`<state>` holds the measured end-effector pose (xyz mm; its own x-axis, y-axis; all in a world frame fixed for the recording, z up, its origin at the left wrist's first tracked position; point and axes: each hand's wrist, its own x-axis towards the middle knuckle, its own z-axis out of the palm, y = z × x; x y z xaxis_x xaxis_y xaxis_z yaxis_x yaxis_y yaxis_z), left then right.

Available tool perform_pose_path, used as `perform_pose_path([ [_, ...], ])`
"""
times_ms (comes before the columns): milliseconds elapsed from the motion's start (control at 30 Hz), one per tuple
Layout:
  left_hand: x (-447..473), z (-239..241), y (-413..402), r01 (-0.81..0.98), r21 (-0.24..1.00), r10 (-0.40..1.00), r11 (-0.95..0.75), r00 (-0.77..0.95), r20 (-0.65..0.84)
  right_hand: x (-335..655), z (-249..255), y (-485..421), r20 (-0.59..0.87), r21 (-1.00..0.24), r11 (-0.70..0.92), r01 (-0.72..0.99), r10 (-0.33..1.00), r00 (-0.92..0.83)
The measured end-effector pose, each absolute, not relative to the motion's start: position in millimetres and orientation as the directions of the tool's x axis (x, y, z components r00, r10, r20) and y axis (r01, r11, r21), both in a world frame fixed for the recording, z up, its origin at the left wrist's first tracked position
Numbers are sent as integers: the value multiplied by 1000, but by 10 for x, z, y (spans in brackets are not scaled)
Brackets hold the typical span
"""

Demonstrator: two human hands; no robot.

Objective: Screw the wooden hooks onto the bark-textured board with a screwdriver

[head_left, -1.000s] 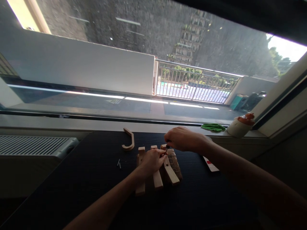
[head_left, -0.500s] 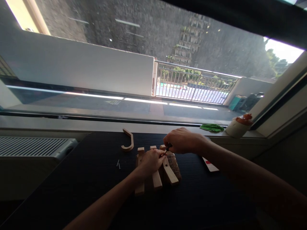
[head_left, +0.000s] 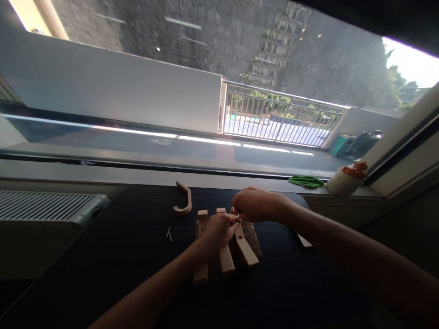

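My left hand [head_left: 219,228] lies over a group of pale wooden pieces, its fingers closed round the upper part of the right-hand piece [head_left: 247,249]. My right hand [head_left: 252,204] is a fist just above those fingertips, closed on a small screwdriver that it mostly hides. Below the left hand stick out a middle wooden piece [head_left: 227,261] and a left wooden piece [head_left: 201,272]. Under the right-hand piece is a brown, rough-textured block [head_left: 253,238]. A dark hole shows in the right-hand piece.
On the dark table [head_left: 137,265] lie two screws [head_left: 169,234] and a hook-shaped wooden piece [head_left: 188,201]. A pale card [head_left: 304,240] lies partly behind my right forearm. The windowsill holds a green cloth [head_left: 306,181] and a white jar with an orange top [head_left: 346,180]. A radiator [head_left: 51,210] stands left.
My right fist has turned and lowered slightly, hiding the dark tool that showed below it. My left hand keeps its hold on the wood. The view has shifted a little.
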<state>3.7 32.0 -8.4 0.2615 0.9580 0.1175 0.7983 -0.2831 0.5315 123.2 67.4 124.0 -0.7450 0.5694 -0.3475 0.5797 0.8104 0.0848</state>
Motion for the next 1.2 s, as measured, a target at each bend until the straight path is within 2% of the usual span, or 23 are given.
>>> perform_pose_path([
  [233, 34, -98, 337, 777, 563, 957, -281, 272, 102, 1236, 1200, 729, -369, 14, 807, 590, 553, -747],
  [467, 24, -48, 314, 761, 581, 953, -288, 288, 97, 1222, 1193, 732, -383, -7, 799, 601, 554, -740],
  [700, 34, -30, 319, 768, 590, 962, -249, 265, 61, 1216, 1195, 722, -387, 20, 810, 587, 547, -742],
  [967, 36, -24, 288, 758, 599, 962, -259, 259, 89, 1206, 1230, 702, -423, 41, 783, 621, 576, -699],
  [1200, 18, 64, 239, 744, 626, 966, -236, 249, 68, 1170, 1283, 631, -413, 128, 767, 629, 618, -669],
])
